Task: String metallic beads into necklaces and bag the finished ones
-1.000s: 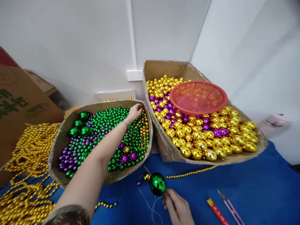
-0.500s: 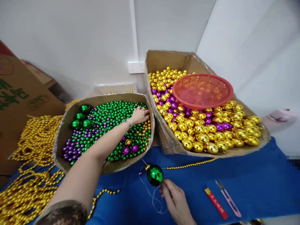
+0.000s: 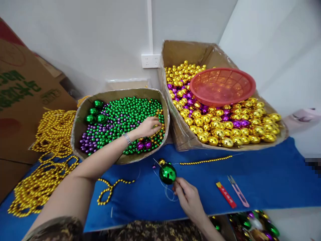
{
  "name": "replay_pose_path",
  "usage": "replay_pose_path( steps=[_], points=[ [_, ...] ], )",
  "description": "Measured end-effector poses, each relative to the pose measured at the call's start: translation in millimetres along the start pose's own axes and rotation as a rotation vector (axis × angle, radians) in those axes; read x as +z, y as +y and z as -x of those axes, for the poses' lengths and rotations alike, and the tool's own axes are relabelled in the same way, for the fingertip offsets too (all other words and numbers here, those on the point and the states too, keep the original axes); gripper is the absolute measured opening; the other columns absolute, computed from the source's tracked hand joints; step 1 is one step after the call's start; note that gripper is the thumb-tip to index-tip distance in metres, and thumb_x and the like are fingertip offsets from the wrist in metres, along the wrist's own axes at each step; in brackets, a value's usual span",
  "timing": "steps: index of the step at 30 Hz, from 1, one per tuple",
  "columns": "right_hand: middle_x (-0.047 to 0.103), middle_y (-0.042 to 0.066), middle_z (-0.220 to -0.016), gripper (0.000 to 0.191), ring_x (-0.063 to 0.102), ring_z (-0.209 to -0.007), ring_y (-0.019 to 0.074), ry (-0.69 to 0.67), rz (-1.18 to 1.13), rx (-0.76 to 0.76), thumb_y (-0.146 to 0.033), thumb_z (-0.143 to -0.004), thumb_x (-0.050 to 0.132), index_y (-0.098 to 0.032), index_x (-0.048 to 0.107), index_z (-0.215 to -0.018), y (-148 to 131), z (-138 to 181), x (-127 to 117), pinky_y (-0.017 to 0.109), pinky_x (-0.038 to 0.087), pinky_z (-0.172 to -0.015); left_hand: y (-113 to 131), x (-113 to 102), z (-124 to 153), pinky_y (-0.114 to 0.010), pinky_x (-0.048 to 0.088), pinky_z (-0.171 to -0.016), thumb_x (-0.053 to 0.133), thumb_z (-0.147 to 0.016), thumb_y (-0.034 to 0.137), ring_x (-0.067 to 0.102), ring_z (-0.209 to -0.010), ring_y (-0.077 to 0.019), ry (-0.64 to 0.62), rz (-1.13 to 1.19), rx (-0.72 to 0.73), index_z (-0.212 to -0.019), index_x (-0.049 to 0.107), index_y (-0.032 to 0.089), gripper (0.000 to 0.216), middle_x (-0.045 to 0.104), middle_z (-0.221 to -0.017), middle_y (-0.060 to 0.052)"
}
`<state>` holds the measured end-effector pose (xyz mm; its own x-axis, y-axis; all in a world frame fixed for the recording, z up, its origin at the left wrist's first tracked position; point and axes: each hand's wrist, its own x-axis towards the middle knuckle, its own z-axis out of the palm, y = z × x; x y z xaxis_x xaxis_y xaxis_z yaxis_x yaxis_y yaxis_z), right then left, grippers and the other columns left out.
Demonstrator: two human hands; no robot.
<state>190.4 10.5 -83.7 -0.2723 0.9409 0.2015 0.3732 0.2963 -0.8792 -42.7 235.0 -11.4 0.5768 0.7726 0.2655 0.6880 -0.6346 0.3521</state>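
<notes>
Between carton point(image 3: 137, 158) and table edge point(image 3: 250, 211), right hand point(image 3: 189, 197) holds green ball point(image 3: 168, 173).

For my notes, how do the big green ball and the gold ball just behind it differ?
The green ball is clearly larger than the gold ball. The right hand holds the green ball at its edge; the gold ball is not gripped. Both look round and shiny.

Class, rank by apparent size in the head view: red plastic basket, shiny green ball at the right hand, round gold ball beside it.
1. Red plastic basket
2. Shiny green ball
3. Round gold ball
</notes>
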Motion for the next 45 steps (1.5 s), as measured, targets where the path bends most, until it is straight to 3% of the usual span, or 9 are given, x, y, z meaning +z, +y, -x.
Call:
replay_pose_path(
  steps=[2,4,10,15,17,22,26,33,45],
  points=[
    [0.064,0.001,-0.070,0.019,0.063,-0.061,0.0123,0.010,-0.002,0.001,-0.023,-0.097,0.041,-0.020,0.058,-0.089,-2.1,2.1,-1.7,0.020,0.047,-0.059,-3.6,-13.1,3.3,-0.032,0.045,-0.088,0.048,-0.089,0.026,0.061,-0.096,-0.0207,0.128,0.022,-0.149,-0.093,0.069,0.018,0.023,0.069,-0.099,-0.007],
    [0.064,0.000,-0.070,0.018,0.063,-0.060,0.0119,0.022,0.004,-0.007,-0.023,-0.097,0.041,-0.020,0.057,-0.088,-4.0,3.4,-3.1,0.020,0.046,-0.060,-4.5,-20.8,8.7,-0.028,0.047,-0.077,0.047,-0.088,0.024,0.063,-0.083,-0.0183,0.149,0.034,-0.267,-0.091,0.069,0.017,0.023,0.070,-0.088,-0.004],
    [0.064,-0.001,-0.070,0.019,0.062,-0.061,0.0108,0.019,0.029,-0.054,-0.021,-0.097,0.042,-0.021,0.056,-0.085,-7.8,6.2,-3.5,0.019,0.045,-0.060,14.6,-7.9,31.8,-0.027,0.044,-0.066,0.058,-0.082,0.029,0.063,-0.069,-0.0179,-0.136,-0.044,-0.270,-0.088,0.070,0.018,0.017,0.070,-0.078,-0.004],
    [0.065,-0.001,-0.071,0.017,0.063,-0.062,0.0112,0.035,0.068,-0.086,-0.021,-0.097,0.042,-0.021,0.058,-0.091,-13.0,11.3,-4.7,0.020,0.045,-0.061,35.6,-0.5,41.1,-0.029,0.046,-0.071,0.062,-0.079,0.019,0.064,-0.080,-0.0205,-0.086,-0.034,-0.326,-0.094,0.068,0.018,0.017,0.071,-0.087,-0.007],
    [0.065,0.000,-0.071,0.016,0.063,-0.062,0.0118,0.053,0.094,-0.095,-0.021,-0.097,0.043,-0.021,0.058,-0.091,-16.7,12.4,-7.5,0.021,0.046,-0.061,48.2,-5.3,48.0,-0.028,0.048,-0.071,0.057,-0.084,0.022,0.064,-0.080,-0.0181,0.008,0.184,-0.351,-0.095,0.066,0.016,0.015,0.070,-0.091,-0.008],
    [0.067,0.001,-0.072,0.015,0.065,-0.063,0.0131,0.117,0.180,-0.117,-0.022,-0.097,0.044,-0.021,0.058,-0.093,-27.8,11.6,-14.8,0.022,0.047,-0.063,93.1,-15.6,83.7,-0.026,0.052,-0.068,0.067,-0.081,0.032,0.065,-0.073,-0.0133,0.285,1.335,-0.513,-0.095,0.064,0.015,0.022,0.070,-0.089,-0.006],
    [0.070,0.003,-0.078,0.016,0.066,-0.067,0.0144,0.134,0.255,-0.179,-0.022,-0.097,0.044,-0.020,0.060,-0.096,-35.4,11.4,-14.4,0.024,0.050,-0.067,118.0,-9.1,109.6,-0.026,0.054,-0.068,0.073,-0.077,0.027,0.066,-0.072,-0.0133,0.328,1.675,-0.606,-0.093,0.065,0.013,0.023,0.071,-0.087,-0.007],
    [0.070,0.004,-0.082,0.016,0.067,-0.070,0.0147,0.140,0.309,-0.241,-0.020,-0.096,0.044,-0.019,0.060,-0.096,-39.5,13.2,-9.2,0.025,0.050,-0.067,124.3,1.9,126.3,-0.024,0.056,-0.067,0.078,-0.072,0.023,0.067,-0.071,-0.0130,0.416,1.817,-0.670,-0.092,0.066,0.014,0.025,0.071,-0.086,-0.006],
    [0.070,0.004,-0.081,0.016,0.066,-0.068,0.0143,0.114,0.348,-0.259,-0.020,-0.096,0.045,-0.020,0.060,-0.095,-39.5,11.1,-4.2,0.024,0.050,-0.064,120.0,3.3,140.2,-0.026,0.057,-0.071,0.081,-0.069,0.025,0.069,-0.076,-0.0158,0.536,1.720,-0.633,-0.092,0.074,0.014,0.027,0.071,-0.081,-0.006]
  ],
)
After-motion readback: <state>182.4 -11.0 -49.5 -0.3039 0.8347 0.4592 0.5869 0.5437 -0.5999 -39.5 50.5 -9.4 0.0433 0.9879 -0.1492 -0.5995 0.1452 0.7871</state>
